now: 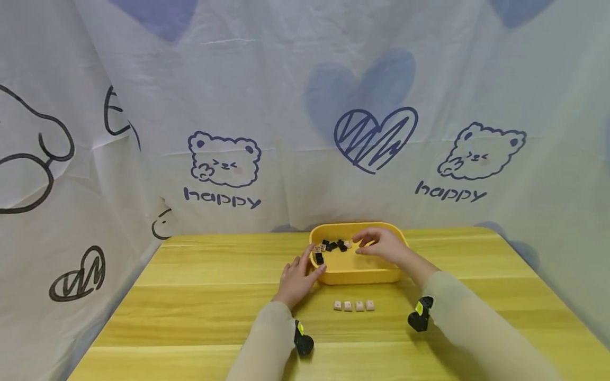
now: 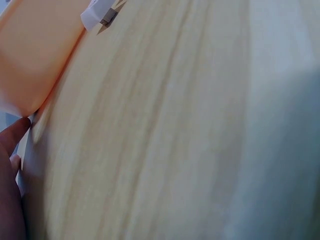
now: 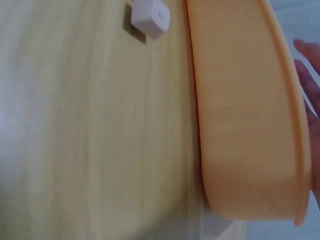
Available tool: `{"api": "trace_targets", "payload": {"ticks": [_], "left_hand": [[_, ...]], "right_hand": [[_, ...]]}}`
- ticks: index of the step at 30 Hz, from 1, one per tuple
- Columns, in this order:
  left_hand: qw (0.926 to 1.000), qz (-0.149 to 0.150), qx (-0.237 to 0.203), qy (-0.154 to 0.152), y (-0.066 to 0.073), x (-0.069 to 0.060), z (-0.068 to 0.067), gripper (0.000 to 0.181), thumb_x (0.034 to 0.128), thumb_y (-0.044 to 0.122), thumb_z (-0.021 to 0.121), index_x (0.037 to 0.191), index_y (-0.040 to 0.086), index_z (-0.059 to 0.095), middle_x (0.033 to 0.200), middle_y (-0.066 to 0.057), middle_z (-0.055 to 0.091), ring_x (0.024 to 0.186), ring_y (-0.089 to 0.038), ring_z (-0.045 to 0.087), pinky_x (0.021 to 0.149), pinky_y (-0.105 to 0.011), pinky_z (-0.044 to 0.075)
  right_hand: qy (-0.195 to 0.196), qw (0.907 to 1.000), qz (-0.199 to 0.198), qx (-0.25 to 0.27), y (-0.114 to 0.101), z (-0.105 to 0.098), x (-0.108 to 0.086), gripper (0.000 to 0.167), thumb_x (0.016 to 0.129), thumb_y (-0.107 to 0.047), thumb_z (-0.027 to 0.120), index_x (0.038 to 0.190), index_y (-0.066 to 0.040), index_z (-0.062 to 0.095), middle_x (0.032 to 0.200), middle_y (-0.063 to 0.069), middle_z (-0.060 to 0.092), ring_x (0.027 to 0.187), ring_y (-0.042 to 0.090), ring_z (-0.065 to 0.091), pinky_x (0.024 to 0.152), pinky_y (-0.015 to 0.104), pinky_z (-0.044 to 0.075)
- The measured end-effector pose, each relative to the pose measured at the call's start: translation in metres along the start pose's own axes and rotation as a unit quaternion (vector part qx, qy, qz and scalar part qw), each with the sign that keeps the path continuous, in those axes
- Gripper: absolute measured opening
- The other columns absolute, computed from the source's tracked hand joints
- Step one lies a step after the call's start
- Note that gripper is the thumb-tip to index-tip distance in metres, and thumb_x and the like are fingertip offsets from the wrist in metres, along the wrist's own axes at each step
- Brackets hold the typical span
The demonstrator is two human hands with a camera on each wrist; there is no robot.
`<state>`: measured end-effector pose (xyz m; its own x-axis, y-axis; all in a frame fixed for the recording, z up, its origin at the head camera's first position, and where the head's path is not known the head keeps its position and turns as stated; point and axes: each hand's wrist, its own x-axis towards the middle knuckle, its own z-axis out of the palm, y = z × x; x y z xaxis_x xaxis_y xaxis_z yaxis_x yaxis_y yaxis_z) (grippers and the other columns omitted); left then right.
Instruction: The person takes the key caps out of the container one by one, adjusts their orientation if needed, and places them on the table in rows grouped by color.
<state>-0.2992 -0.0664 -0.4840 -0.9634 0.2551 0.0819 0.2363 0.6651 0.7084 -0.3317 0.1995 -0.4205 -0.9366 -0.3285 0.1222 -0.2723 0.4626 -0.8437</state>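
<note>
A yellow plastic basket (image 1: 362, 276) stands near the table's back edge. Black keycaps (image 1: 319, 258) and a few pale ones (image 1: 348, 244) lie inside, mostly toward its left. My left hand (image 1: 296, 281) rests at the basket's front-left corner, thumb by the front rim and fingers along the left side. In the left wrist view a fingertip (image 2: 21, 127) touches the basket's lower corner. Over the basket's right part hovers my right hand (image 1: 383, 246), thumb and fingers apart, nothing visible between them. Partly hidden behind the basket wall (image 3: 245, 110), it shows at the right wrist view's edge.
A short row of several white keycaps (image 1: 359, 306) sits on the wood-grain table (image 1: 200, 307) in front of the basket. A printed cloth (image 1: 295, 174) hangs behind the table. Black devices (image 1: 419, 315) are strapped to both wrists.
</note>
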Motion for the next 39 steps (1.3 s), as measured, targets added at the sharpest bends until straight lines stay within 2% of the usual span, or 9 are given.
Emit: {"api": "trace_targets", "payload": {"ticks": [8,18,25,29,34,39], "left_hand": [[0.9999,-0.008,0.001,-0.008,-0.002,-0.003,0.007,0.07,0.0974,0.056,0.048,0.156,0.032,0.019,0.154,-0.011,0.035,0.142,-0.04,0.025,0.116,-0.054,0.004],[1.0,0.0,-0.002,-0.001,-0.001,-0.004,0.006,0.072,0.0953,0.062,0.046,0.156,0.032,0.021,0.152,-0.012,0.039,0.141,-0.04,0.026,0.116,-0.056,0.006],[1.0,-0.001,0.004,0.001,-0.001,-0.002,0.006,0.069,0.0971,0.057,0.047,0.156,0.033,0.02,0.153,-0.01,0.037,0.142,-0.039,0.025,0.116,-0.055,0.005],[1.0,-0.004,0.003,0.004,0.0,-0.002,0.004,0.07,0.097,0.057,0.047,0.156,0.032,0.02,0.153,-0.01,0.038,0.142,-0.039,0.025,0.116,-0.055,0.005],[1.0,-0.003,0.001,0.006,0.0,-0.001,0.002,0.07,0.097,0.056,0.048,0.156,0.03,0.021,0.152,-0.011,0.039,0.141,-0.04,0.026,0.115,-0.056,0.007],[0.9999,-0.003,0.002,0.01,-0.001,0.001,0.001,0.07,0.0969,0.057,0.048,0.156,0.032,0.02,0.152,-0.011,0.039,0.142,-0.039,0.025,0.116,-0.055,0.006]], "right_hand": [[-0.036,0.9992,0.016,-0.01,0.023,-0.003,0.016,0.032,0.085,-0.006,0.074,0.115,0.002,0.068,0.112,0.016,0.068,0.1,0.028,0.063,0.087,0.039,0.052],[-0.067,0.9963,0.033,-0.044,0.035,-0.003,0.03,0.039,0.082,-0.009,0.077,0.118,0.001,0.067,0.116,0.014,0.067,0.108,0.034,0.06,0.097,0.047,0.046],[-0.094,0.9923,0.036,-0.072,0.04,0.0,0.036,0.045,0.079,-0.011,0.08,0.122,-0.005,0.067,0.116,0.01,0.066,0.105,0.027,0.06,0.097,0.047,0.046],[-0.106,0.9909,0.023,-0.079,0.044,0.003,0.04,0.048,0.078,-0.011,0.081,0.123,-0.005,0.066,0.117,0.01,0.066,0.106,0.027,0.059,0.097,0.046,0.046],[-0.115,0.991,0.005,-0.069,0.043,0.005,0.042,0.048,0.078,-0.008,0.08,0.124,-0.001,0.064,0.119,0.014,0.064,0.109,0.031,0.059,0.098,0.046,0.046],[-0.111,0.9923,0.012,-0.054,0.039,0.007,0.043,0.043,0.078,-0.003,0.08,0.118,0.002,0.066,0.117,0.015,0.065,0.108,0.031,0.06,0.098,0.046,0.046]]}}
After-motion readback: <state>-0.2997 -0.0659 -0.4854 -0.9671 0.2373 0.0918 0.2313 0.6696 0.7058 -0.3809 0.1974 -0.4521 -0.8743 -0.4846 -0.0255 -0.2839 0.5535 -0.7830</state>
